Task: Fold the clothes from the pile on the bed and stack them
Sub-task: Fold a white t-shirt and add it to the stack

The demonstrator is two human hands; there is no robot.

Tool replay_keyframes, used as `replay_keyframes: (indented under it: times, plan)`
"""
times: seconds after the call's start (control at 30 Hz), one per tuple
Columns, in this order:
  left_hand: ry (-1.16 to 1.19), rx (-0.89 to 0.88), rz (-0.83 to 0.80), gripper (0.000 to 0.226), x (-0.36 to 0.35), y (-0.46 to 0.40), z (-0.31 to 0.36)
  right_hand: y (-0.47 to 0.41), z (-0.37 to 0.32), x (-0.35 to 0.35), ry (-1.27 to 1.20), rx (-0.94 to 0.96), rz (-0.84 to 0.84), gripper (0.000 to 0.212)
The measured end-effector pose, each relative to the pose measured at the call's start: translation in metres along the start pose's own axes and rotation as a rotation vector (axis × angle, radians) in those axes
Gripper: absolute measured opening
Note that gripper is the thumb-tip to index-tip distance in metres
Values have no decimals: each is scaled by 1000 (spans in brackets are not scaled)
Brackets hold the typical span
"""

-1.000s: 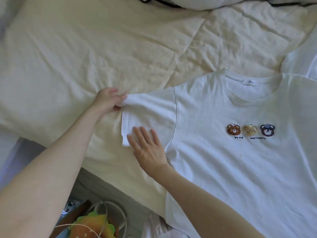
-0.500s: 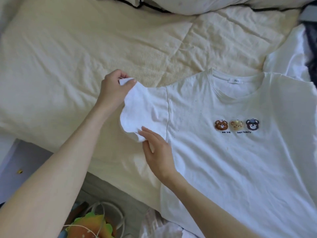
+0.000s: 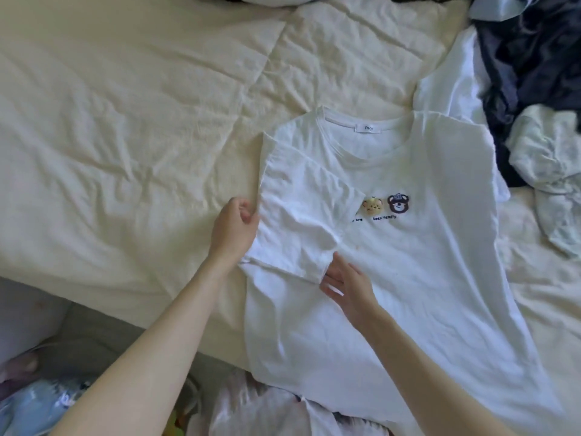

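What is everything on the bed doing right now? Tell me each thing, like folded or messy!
white T-shirt: flat, front up, partly folded.
sleeve: folded in, covering one bear.
left hand: grips the shirt's folded edge.
right hand: open, fingers at the sleeve's hem.
dark garment: crumpled, unfolded.
pale garment: crumpled, unfolded.
quilt: spread, wrinkled.

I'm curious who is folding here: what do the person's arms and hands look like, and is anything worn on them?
Two bare forearms reach in from below. The left hand and right hand show no gloves, rings, watch or sleeves.
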State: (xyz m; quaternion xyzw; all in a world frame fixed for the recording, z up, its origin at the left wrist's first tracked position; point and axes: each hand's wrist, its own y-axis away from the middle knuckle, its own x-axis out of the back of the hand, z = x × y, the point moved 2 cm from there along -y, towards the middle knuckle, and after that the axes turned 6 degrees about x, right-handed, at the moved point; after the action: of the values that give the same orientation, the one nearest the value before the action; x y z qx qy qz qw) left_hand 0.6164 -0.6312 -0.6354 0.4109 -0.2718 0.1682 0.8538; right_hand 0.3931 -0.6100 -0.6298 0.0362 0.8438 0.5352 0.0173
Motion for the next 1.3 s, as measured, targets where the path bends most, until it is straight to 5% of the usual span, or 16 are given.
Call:
replay_keyframes:
  times: [0.13, 0.27, 0.43, 0.6, 0.77, 0.93, 1.13, 1.23, 1.3]
  plan:
    - [36, 140, -153, 26, -15, 27, -48, -11, -3, -4, 121, -41, -48, 15]
    - [91, 92, -50, 19, -15, 47, -69, -14, -1, -8, 265, 14, 71, 17]
    - [37, 96, -86, 24, -6, 47, -77, -11, -33, -12, 803, 410, 286, 21]
    - [59, 9, -136, 15, -7, 35, -71, -45, -108, -81, 1113, 941, 130, 32]
    - [109, 39, -141, 33, -11, 30, -82, -86, -147, -148, 1358, 933, 28, 36]
    - [160, 10, -115, 24, -11, 36, -83, -99, -158, -181, 1285, 852, -108, 17]
    - [37, 58, 25, 18, -6, 42, -83, -105, -155, -192, 1276, 863, -97, 19]
    - [-118, 12, 190, 23, 4, 48, -72, -87, -145, -177, 1339, 1136, 39, 30]
    - [-217, -170, 302, 30, 6, 53, -60, -68, -127, -155, 1355, 1333, 93, 32]
